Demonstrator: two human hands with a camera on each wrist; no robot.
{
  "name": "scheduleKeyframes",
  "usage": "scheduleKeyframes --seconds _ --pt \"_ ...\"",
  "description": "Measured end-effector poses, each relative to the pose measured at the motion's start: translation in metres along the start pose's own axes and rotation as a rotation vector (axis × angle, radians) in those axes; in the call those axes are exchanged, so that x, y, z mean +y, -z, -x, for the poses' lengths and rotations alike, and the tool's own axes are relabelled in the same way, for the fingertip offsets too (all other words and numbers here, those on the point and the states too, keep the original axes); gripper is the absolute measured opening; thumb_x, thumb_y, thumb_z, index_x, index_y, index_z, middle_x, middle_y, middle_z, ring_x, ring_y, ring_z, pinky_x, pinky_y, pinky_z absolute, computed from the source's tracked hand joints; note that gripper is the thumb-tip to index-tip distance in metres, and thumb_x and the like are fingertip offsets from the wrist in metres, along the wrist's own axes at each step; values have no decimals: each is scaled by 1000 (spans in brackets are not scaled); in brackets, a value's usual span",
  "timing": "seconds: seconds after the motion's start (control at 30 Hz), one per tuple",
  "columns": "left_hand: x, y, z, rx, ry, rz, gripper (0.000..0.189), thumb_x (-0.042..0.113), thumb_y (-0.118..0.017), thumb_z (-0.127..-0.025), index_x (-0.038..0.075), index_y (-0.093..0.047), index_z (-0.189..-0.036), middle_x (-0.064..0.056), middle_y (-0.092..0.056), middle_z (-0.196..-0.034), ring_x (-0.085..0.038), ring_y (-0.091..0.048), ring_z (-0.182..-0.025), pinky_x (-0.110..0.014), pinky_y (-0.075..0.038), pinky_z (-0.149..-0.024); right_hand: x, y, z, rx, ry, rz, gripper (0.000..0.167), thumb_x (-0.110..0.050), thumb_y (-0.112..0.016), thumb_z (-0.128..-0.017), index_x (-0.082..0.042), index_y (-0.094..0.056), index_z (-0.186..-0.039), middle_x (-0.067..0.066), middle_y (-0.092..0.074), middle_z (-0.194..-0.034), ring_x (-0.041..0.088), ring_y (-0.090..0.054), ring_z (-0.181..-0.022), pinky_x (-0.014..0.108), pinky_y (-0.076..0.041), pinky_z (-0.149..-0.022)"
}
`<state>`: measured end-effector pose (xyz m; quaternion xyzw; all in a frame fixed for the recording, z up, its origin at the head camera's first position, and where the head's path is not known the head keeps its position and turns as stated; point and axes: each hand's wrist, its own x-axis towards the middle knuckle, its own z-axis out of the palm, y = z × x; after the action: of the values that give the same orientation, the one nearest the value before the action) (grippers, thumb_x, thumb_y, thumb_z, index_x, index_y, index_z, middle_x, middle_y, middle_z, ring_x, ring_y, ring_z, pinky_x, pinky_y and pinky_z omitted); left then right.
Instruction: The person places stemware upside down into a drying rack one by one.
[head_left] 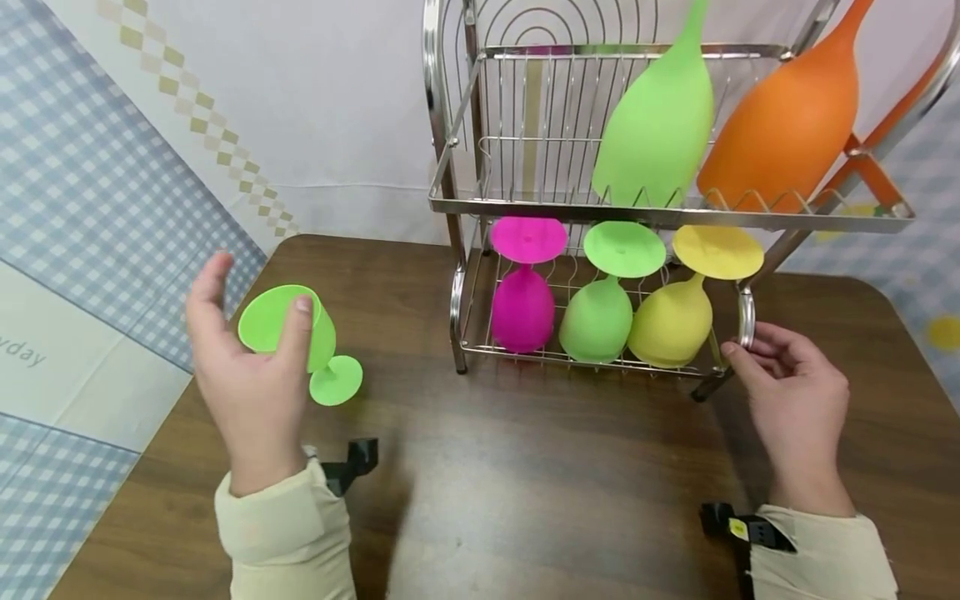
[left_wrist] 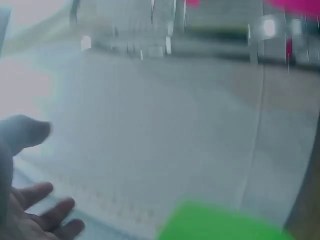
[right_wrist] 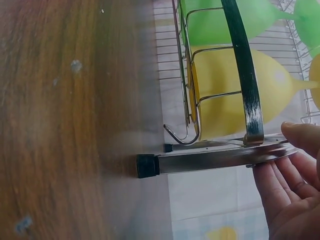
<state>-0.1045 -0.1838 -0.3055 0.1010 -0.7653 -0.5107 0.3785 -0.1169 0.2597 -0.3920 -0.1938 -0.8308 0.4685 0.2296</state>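
A light green plastic goblet [head_left: 322, 337] stands upright on the wooden table, left of the rack. My left hand [head_left: 251, 379] is above it with thumb and fingers spread, overlapping the bowl in the head view. The left wrist view has the loosely extended fingers [left_wrist: 55, 215] at lower left and a blurred bit of green goblet [left_wrist: 220, 222] at the bottom. On the other side, my right hand [head_left: 798, 392] pinches the front right leg of a two-tier metal dish rack [head_left: 675, 218]. Thumb above and fingers below hold that metal tube in the right wrist view.
On the rack's lower tier, magenta [head_left: 522, 308], green [head_left: 597, 321] and yellow [head_left: 671, 321] goblets stand upside down. Larger green [head_left: 660, 125] and orange [head_left: 795, 117] ones are inverted on the upper tier. A patterned cloth [head_left: 352, 125] hangs behind the table [head_left: 525, 475].
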Motion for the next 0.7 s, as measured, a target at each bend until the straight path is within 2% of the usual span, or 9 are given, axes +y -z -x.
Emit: scheduleKeyframes --seconds 0.07,0.13,0.2,0.27,0.37,0.47,0.6,0.7 --pt "-9 10 -8 -38 109 -119 72 24 -74 -88 18 -41 -152 7 -41 -154 -4 -32 -142 -23 -24 -116 1 0 0 -4 -10 1 39 -17 -80 -86 -7 -70 -123 -24 -65 -89 -6 -63 -84 3 -48 -72" --pt "-19 18 -15 -114 212 -211 81 32 -73 -89 20 -30 -157 7 -30 -160 -6 -24 -146 -26 -20 -119 1 0 0 -5 -11 5 39 -17 -80 -86 -7 -70 -123 -25 -65 -88 -7 -63 -84 2 -48 -72" --pt "-28 23 -22 -215 279 -284 92 40 -72 -90 19 -19 -161 4 -20 -165 -11 -18 -150 -33 -17 -122 2 0 0 -4 -6 8 39 -17 -80 -86 -7 -70 -123 -25 -64 -88 -7 -63 -84 2 -48 -72" --pt "-36 26 -26 -319 320 -345 103 48 -73 -88 17 -9 -162 0 -12 -167 -19 -14 -152 -42 -17 -124 2 1 -1 -2 -6 10 39 -17 -80 -86 -7 -70 -123 -25 -64 -88 -7 -63 -83 2 -47 -72" --pt "-43 26 -30 -449 322 -409 114 54 -75 -84 14 -2 -162 -8 -11 -167 -34 -23 -149 -56 -25 -118 4 2 -1 -2 -11 16 39 -17 -81 -86 -7 -70 -122 -25 -64 -88 -7 -63 -83 2 -47 -72" --pt "-47 26 -31 -524 309 -458 120 56 -76 -83 12 3 -162 -11 -9 -167 -41 -26 -146 -63 -29 -112 4 2 -1 -7 -19 31 39 -19 -80 -86 -8 -70 -123 -25 -64 -88 -7 -63 -83 2 -47 -71" --pt "-47 28 -30 -546 304 -479 120 57 -74 -83 12 5 -162 -12 -8 -168 -43 -24 -147 -65 -29 -112 4 1 -1 -18 -23 39 40 -21 -80 -86 -8 -70 -123 -25 -64 -88 -7 -63 -84 2 -47 -72" --pt "-45 30 -28 -550 292 -464 114 57 -73 -84 12 -2 -162 -14 -18 -165 -42 -31 -143 -64 -31 -111 3 0 -1 -23 -18 21 40 -20 -80 -86 -8 -70 -122 -24 -65 -89 -6 -63 -84 3 -48 -72"
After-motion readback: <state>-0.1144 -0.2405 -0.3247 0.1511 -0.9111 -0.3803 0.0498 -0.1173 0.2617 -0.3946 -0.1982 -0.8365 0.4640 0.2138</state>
